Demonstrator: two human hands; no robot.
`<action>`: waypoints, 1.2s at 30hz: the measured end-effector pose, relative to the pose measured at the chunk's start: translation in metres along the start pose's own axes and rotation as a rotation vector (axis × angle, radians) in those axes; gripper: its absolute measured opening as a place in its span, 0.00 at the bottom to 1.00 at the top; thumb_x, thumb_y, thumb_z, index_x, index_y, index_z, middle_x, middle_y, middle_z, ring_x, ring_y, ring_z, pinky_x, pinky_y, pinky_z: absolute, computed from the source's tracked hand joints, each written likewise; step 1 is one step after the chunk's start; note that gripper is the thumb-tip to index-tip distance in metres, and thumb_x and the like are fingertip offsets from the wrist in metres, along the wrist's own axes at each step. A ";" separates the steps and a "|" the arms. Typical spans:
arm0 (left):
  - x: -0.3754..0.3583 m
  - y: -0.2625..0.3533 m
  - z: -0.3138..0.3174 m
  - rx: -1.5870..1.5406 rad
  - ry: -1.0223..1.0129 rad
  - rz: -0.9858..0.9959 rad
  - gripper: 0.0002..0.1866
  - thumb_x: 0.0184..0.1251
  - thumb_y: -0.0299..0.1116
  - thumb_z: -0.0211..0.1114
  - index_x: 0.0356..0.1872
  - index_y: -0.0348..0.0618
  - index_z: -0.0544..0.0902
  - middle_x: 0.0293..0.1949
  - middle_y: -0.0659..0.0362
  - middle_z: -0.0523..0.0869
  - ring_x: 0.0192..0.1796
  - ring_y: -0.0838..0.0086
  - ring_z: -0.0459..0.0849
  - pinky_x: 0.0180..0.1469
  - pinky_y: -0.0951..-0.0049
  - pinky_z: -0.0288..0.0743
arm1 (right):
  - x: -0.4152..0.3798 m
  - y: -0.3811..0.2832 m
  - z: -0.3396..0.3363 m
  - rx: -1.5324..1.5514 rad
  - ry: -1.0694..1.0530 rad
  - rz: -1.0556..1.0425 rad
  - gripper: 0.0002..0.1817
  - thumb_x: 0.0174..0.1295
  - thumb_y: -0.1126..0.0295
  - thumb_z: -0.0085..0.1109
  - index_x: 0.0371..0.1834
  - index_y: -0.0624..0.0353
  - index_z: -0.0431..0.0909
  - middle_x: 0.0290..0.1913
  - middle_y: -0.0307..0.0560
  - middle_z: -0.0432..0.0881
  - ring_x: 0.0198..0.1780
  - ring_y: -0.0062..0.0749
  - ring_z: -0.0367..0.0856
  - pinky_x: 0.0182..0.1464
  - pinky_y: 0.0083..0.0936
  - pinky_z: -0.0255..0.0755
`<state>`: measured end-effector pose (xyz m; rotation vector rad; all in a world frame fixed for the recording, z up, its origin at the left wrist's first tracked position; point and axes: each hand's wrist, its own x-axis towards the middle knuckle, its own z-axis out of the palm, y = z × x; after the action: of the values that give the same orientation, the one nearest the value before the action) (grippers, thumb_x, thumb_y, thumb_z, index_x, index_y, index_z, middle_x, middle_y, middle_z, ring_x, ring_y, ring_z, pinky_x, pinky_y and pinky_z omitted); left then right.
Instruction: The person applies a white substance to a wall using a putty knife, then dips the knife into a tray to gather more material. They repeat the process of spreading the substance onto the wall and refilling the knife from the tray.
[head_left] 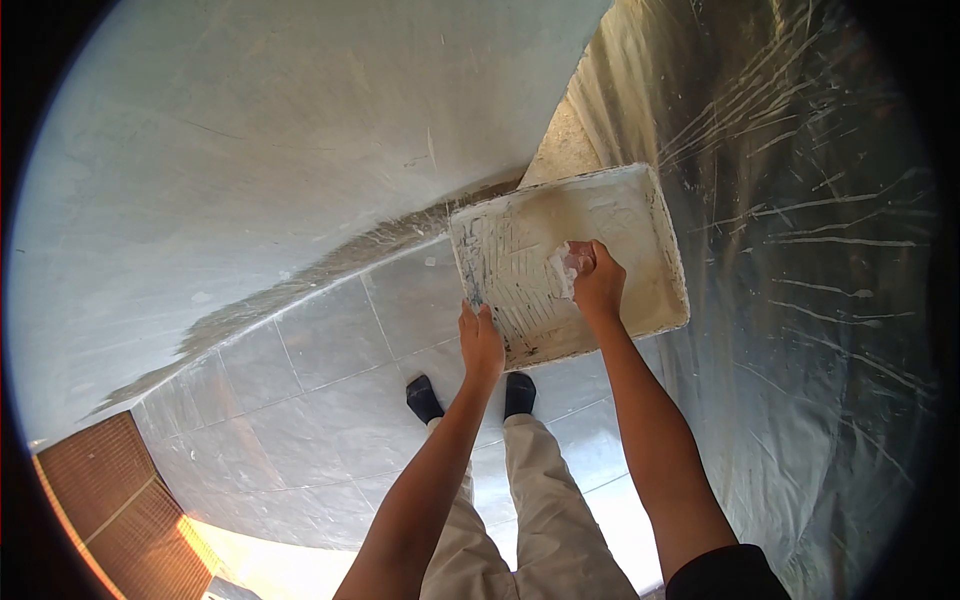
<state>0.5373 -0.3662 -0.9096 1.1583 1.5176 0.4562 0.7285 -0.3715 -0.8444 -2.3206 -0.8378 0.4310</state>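
A paint tray point(625, 215), coated in whitish paint and with a ridged left half, tilts in front of me. My left hand point(482, 342) is closed on its near left edge, some of the fingers hidden by the tray. Over the middle of the tray, my right hand point(602, 287) grips a wide reddish-brown paintbrush point(575, 258). White paint covers the brush's left end, which points down toward the tray's inside.
A pale grey wall point(300, 130) with a darker strip along its foot fills the left. Paint-streaked plastic sheeting point(810, 260) hangs on the right. Beneath me are floor tiles point(330, 330) and my feet in dark socks point(424, 398). A brown lattice panel point(110, 490) stands at lower left.
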 end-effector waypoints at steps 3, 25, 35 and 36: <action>0.000 0.001 -0.002 -0.031 0.014 0.024 0.34 0.76 0.47 0.44 0.71 0.27 0.60 0.68 0.36 0.66 0.71 0.46 0.65 0.72 0.60 0.56 | -0.004 0.001 0.002 0.002 0.049 -0.019 0.17 0.61 0.81 0.54 0.54 0.69 0.76 0.45 0.65 0.83 0.49 0.60 0.82 0.52 0.43 0.74; -0.003 0.005 -0.006 -0.096 -0.014 -0.023 0.33 0.76 0.45 0.45 0.71 0.25 0.61 0.69 0.36 0.67 0.72 0.49 0.65 0.73 0.65 0.54 | -0.007 -0.005 0.015 0.048 0.022 0.007 0.18 0.61 0.79 0.57 0.56 0.70 0.77 0.48 0.66 0.83 0.51 0.57 0.82 0.53 0.38 0.75; 0.005 0.004 -0.019 -0.496 -0.140 -0.187 0.31 0.80 0.47 0.39 0.72 0.33 0.64 0.71 0.48 0.69 0.71 0.66 0.67 0.72 0.71 0.56 | -0.024 -0.022 0.031 0.075 0.001 0.022 0.15 0.59 0.81 0.56 0.50 0.67 0.79 0.46 0.62 0.84 0.48 0.58 0.83 0.50 0.39 0.75; 0.003 0.010 -0.021 -0.499 -0.142 -0.187 0.31 0.80 0.47 0.39 0.72 0.33 0.64 0.71 0.48 0.69 0.71 0.66 0.67 0.72 0.71 0.56 | -0.024 -0.024 0.029 0.073 0.002 0.021 0.15 0.59 0.81 0.56 0.50 0.67 0.79 0.46 0.62 0.84 0.48 0.58 0.83 0.50 0.39 0.75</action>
<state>0.5226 -0.3530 -0.8962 0.6400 1.2766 0.5724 0.6853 -0.3598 -0.8487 -2.2645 -0.7848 0.4603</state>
